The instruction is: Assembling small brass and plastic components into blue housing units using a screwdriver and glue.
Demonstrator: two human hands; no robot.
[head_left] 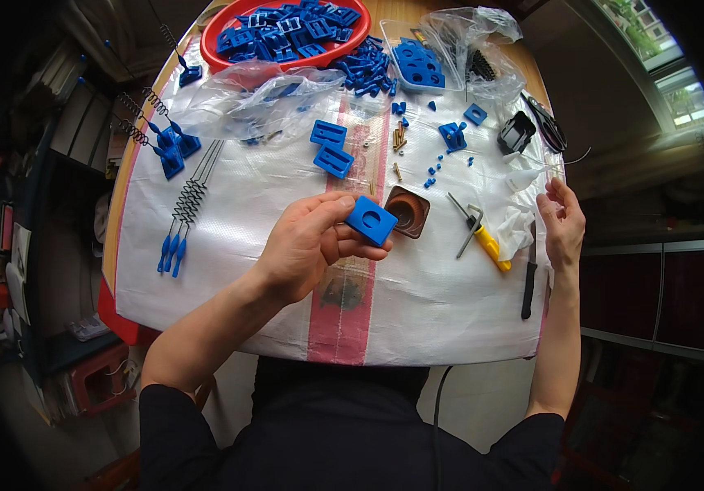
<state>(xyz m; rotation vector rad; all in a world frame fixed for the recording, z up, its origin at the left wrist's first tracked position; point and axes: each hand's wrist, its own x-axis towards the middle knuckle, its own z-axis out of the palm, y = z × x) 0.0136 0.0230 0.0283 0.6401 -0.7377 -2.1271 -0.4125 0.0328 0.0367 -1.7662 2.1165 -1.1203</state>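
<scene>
My left hand [307, 243] is closed on a blue square plastic plate [371, 220] with a round recess, held above the table between thumb and fingers. Just beyond the plate stands a small brown square dish [408, 213]. At the table's right edge my right hand [563, 222] has its fingers loosely bent and apart, with nothing visible in them. Close to it are a white squeeze bottle [522, 177] with a thin nozzle, a crumpled white tissue [515, 232] and a black-handled tool [529, 288]. Two blue slotted plates [332, 147] lie beyond my left hand.
A red basin [209, 49] of blue parts and a clear box [455, 82] stand at the back. Brass screws [398, 139], a yellow-handled screwdriver [493, 249], a hex key [468, 233] and scissors [550, 129] lie rightward. Wire springs with blue ends [187, 204] lie left.
</scene>
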